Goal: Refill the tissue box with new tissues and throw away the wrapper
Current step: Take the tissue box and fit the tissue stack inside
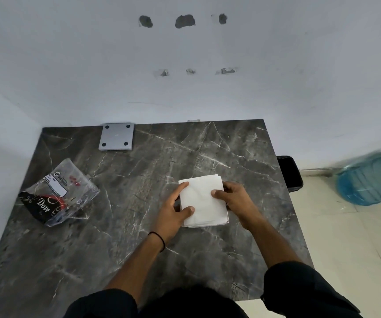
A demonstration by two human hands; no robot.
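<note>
A white stack of tissues (202, 200) lies right of the middle of the dark marble table (120, 226), seated in a low box whose pale rim (221, 223) shows only along the near and right edges. My left hand (173, 210) presses on the stack's left side, index finger and thumb on top. On the right side, my right hand (233, 198) grips the stack and the box edge. The empty clear plastic wrapper (58, 193), printed black and red, lies crumpled at the table's left.
A grey square plate with four dark feet (116, 137) lies at the table's far edge by the white wall. A black bin (290, 173) stands on the floor just past the table's right edge. A blue water jug (373, 177) lies further right on the tiles.
</note>
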